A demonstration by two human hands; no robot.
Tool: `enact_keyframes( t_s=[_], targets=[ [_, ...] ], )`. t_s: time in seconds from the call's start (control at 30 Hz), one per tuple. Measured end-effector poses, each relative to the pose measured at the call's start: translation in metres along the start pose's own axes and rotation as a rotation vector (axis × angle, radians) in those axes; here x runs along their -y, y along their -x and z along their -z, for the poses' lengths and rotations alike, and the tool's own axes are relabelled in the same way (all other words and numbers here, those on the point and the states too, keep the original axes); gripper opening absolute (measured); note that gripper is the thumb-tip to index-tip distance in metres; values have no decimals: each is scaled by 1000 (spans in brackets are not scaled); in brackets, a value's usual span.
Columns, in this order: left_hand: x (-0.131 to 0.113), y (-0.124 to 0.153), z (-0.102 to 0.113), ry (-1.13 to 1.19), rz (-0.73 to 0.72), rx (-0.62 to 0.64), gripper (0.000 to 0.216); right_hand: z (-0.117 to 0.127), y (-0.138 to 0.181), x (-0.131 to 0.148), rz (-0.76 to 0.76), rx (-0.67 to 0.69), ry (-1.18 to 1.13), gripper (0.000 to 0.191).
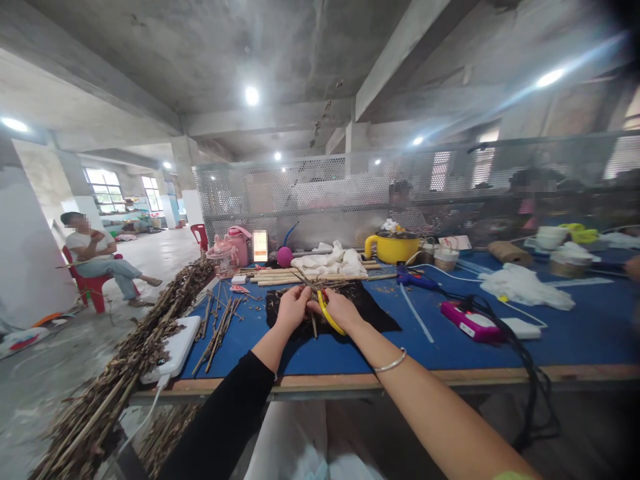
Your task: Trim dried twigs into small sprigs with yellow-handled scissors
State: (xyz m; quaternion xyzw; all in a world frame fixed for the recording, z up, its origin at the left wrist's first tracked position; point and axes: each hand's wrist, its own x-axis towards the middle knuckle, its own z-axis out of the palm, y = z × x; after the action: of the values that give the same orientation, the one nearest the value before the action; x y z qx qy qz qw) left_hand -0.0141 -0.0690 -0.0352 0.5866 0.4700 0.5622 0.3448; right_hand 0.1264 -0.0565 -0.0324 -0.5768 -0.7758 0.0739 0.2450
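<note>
Grey concrete ceiling (280, 40) dim; round white ceiling lamp (251, 96) glares, oval white right-hand lamp (550, 78) throws bluish streak. Bright daylight in square-paned glass window (104, 189). Wide-angle stretch at edges, top-right corner black, right side hazy.

A handicraft workshop: raw concrete beam (400, 60) at one o'clock, glue gun (423, 281) at four, bundled dried stalks (113, 370) at eight.
</note>
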Motion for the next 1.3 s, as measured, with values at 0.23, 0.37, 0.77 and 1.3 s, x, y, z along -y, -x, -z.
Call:
enact_keyframes(
  t_s=[0.23,0.37,0.77,1.3],
  targets=[
    [2,0,-1,101,113,119,27,2,-2,-4,-18,-13,-8,58],
    [5,-2,0,49,65,94,27,0,-1,-4,36,-39,-45,60],
    [6,-3,0,33,7,111,30,-2,-2,-3,-9,-28,-52,55],
    [6,-4,-2,18,5,96,25,-2,-2,-4,-34,-55,-86,51]
  ],
)
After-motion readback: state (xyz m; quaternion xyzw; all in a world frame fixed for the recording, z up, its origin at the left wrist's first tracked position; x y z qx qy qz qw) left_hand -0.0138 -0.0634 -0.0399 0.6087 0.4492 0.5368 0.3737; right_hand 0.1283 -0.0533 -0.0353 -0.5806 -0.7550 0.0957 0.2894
